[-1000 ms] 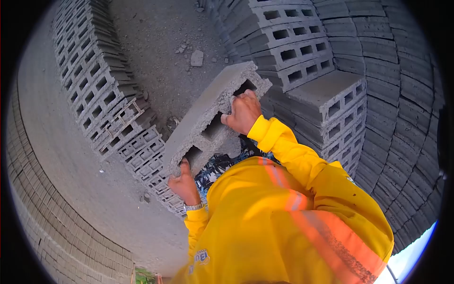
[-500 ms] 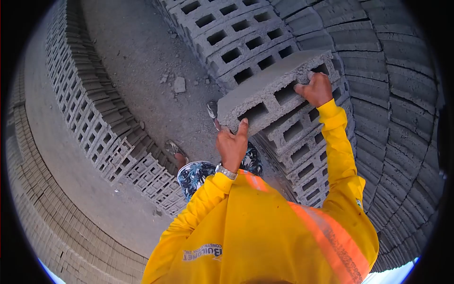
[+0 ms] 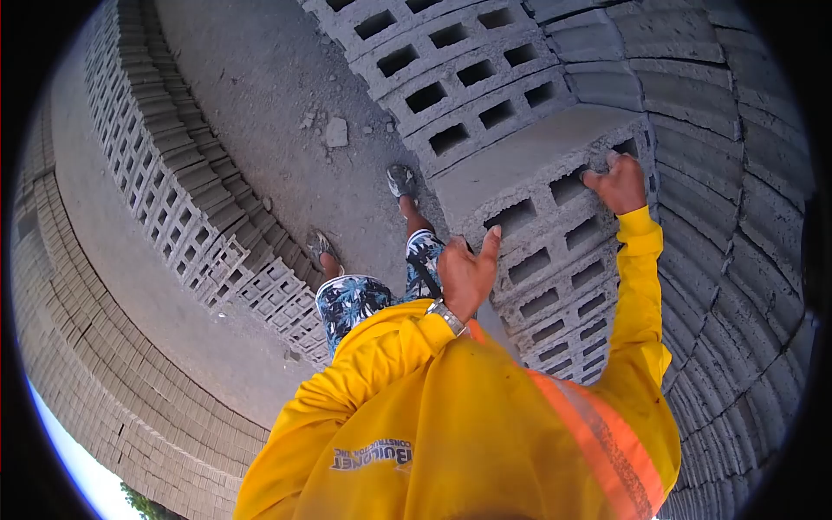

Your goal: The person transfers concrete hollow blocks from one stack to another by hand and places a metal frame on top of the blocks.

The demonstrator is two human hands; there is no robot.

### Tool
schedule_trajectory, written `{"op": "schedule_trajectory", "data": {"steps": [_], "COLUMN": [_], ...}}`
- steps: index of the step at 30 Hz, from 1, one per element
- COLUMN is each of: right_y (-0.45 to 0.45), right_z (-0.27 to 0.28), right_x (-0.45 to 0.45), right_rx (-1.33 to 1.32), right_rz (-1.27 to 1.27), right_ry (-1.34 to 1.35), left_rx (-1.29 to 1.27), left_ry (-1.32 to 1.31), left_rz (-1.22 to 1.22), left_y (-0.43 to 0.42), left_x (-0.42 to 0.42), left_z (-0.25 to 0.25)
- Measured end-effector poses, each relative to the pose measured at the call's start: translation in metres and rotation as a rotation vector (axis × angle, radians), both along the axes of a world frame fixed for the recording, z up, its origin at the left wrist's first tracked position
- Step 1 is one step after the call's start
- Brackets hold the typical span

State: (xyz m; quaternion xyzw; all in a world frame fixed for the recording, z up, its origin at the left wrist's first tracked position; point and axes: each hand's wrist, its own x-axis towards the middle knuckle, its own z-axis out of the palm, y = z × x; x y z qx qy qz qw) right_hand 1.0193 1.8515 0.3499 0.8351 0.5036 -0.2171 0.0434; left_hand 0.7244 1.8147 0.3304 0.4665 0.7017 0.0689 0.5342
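A grey hollow concrete block point(image 3: 533, 160) sits on top of a stack of like blocks, level with the row beside it, its holes facing me. My right hand point(image 3: 620, 184) grips its right end, thumb and fingertips at the holes. My left hand point(image 3: 468, 270) is just below the block's left end, thumb raised and apart from the fingers. Its fingertips are partly hidden, and it appears off the block. A metal watch point(image 3: 446, 317) is on my left wrist.
Stacked hollow blocks point(image 3: 451, 74) continue beyond the block, with more layers point(image 3: 693, 95) to the right. Another long block wall point(image 3: 173, 199) stands left, across a dusty aisle point(image 3: 260, 95). A broken chunk point(image 3: 336, 132) lies on the ground near my feet point(image 3: 401, 180).
The concrete block has come down from a tilted position above the stack to rest on it. My left hand has drawn away from its left end; my right hand stays at the right end.
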Motion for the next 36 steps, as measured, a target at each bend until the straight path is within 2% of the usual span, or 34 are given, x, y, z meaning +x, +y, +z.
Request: {"op": "schedule_trajectory", "data": {"steps": [4,7,11,13,14,15,17,18,20,22,23,24,27,29,32,33,36], "right_y": [-0.002,-0.011,-0.009,-0.002,0.009,0.021,0.04,0.049,0.068,0.079,0.085,0.085,0.072,0.057,0.042,0.038,0.04], "right_z": [-0.002,-0.015,-0.008,0.006,0.025,0.036,0.048,0.043,0.031,-0.004,-0.019,-0.049,-0.138,-0.201,-0.28,-0.299,-0.347], "right_x": [-0.002,0.006,0.006,-0.002,-0.022,-0.037,-0.092,-0.127,-0.21,-0.311,-0.371,-0.427,-0.604,-0.712,-0.828,-0.851,-0.885], "right_rx": [0.037,0.151,0.032,-0.02,0.062,0.018,0.284,0.314,0.381,0.29,0.181,0.224,0.126,0.114,0.151,0.14,-0.086], "right_rz": [0.032,0.059,0.206,0.351,0.429,0.221,-0.031,0.011,0.084,0.285,0.3,0.439,0.666,0.868,1.146,1.21,1.248], "right_ry": [-0.037,-0.052,-0.17,-0.309,-0.408,-0.367,-0.268,-0.167,0.016,0.135,0.263,0.35,0.622,0.695,0.436,0.32,0.12], "left_rx": [0.009,-0.085,-0.101,0.202,0.361,0.232,-0.039,0.003,-0.002,-0.034,-0.074,-0.11,-0.055,-0.12,-0.054,-0.051,0.001], "left_ry": [-0.024,-0.066,-0.236,-0.418,-0.485,-0.448,-0.439,-0.235,-0.033,0.146,0.186,0.223,0.296,0.239,0.341,0.304,0.222], "left_rz": [-0.032,-0.056,-0.155,-0.08,-0.051,-0.034,0.0,-0.019,0.037,0.126,0.173,0.224,0.414,0.61,0.662,0.718,0.84], "left_y": [0.002,0.006,0.01,-0.004,-0.009,-0.009,-0.002,-0.01,-0.033,-0.058,-0.076,-0.088,-0.136,-0.165,-0.186,-0.195,-0.204], "left_x": [-0.001,-0.006,-0.031,-0.053,-0.08,-0.115,-0.18,-0.214,-0.289,-0.37,-0.409,-0.447,-0.545,-0.599,-0.655,-0.668,-0.696], "left_z": [0.0,0.002,-0.002,-0.042,-0.062,-0.071,-0.093,-0.115,-0.163,-0.198,-0.214,-0.229,-0.255,-0.263,-0.254,-0.259,-0.278]}}
